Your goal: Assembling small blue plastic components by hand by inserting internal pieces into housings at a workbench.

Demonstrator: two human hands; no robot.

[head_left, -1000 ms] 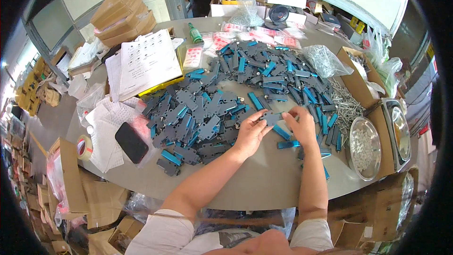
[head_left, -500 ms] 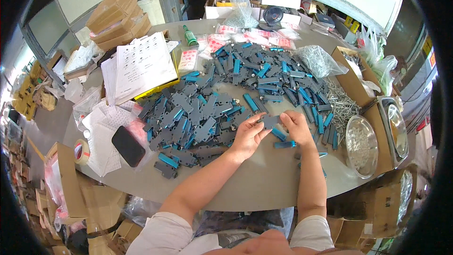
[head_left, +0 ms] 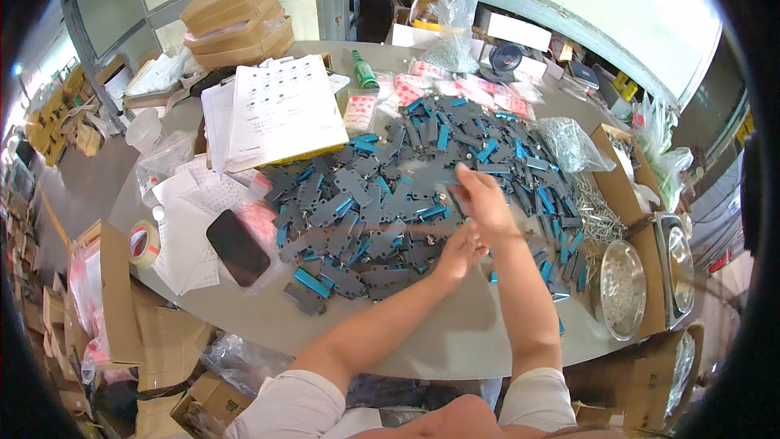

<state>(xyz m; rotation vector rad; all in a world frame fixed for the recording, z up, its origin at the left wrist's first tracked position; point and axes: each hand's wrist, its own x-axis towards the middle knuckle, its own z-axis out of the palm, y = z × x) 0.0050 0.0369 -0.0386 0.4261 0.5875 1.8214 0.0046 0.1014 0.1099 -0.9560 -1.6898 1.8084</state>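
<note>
My right hand [head_left: 486, 205] reaches out over the middle of the heap, smeared by motion. Its fingers are closed on the edge of a flat dark grey plastic part [head_left: 433, 174], which is blurred too. Below it, close to the right wrist, is my left hand [head_left: 461, 254] with its fingers curled in; whether anything is inside them is hidden. Around both hands spreads a heap of dark grey plastic parts [head_left: 353, 187], several with blue strips. More grey and blue pieces [head_left: 546, 195] lie to the right.
At the left are a clipboard with papers [head_left: 280, 114], a black phone [head_left: 238, 248] and a tape roll [head_left: 145, 244]. Metal screws [head_left: 597, 211] and a steel bowl of small pale pieces [head_left: 605, 297] are at the right. A green bottle [head_left: 365, 73] and small fan [head_left: 504, 58] stand at the back.
My right hand has moved up and left with the grey part, away from my left hand. My left hand has shifted right and nearer to me and let the part go. The view has shifted.
</note>
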